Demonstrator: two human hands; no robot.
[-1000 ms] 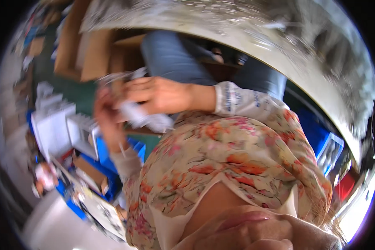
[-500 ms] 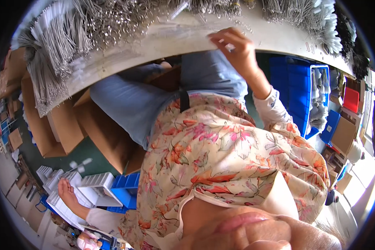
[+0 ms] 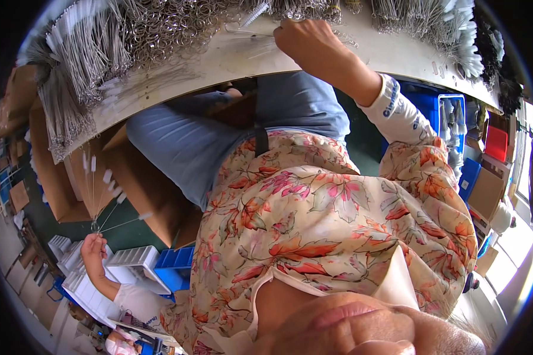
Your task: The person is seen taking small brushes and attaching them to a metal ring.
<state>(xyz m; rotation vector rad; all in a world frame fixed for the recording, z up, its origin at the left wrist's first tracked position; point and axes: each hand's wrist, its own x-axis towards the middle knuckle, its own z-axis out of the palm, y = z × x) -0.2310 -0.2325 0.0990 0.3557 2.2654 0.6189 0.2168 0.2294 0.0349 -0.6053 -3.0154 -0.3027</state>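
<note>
Off to the left, beyond the table edge, my left hand (image 3: 93,251) is closed in a pinch on a metal ring. From the ring, several thin wire-stemmed brushes (image 3: 116,190) with white tips fan out over the cardboard boxes. My right hand (image 3: 307,44) is closed, low over the far part of the table (image 3: 177,89). Its fingertips are turned away, so what they hold is hidden; thin blurred wires show just left of it. A white spiral brush (image 3: 256,13) lies close by. Metal rings (image 3: 166,29) are heaped on the table to its left.
Bundles of wire brushes (image 3: 80,59) crowd the table's left end, with more (image 3: 420,21) at the right. Open cardboard boxes (image 3: 142,189) stand below. White crates (image 3: 133,260) and a blue bin (image 3: 177,266) sit at lower left. A blue rack (image 3: 450,121) is at right.
My right hand has reached forward and left across the table and closed. My left hand has shifted slightly down; the brushes hanging from its ring have swung outward and spread apart.
</note>
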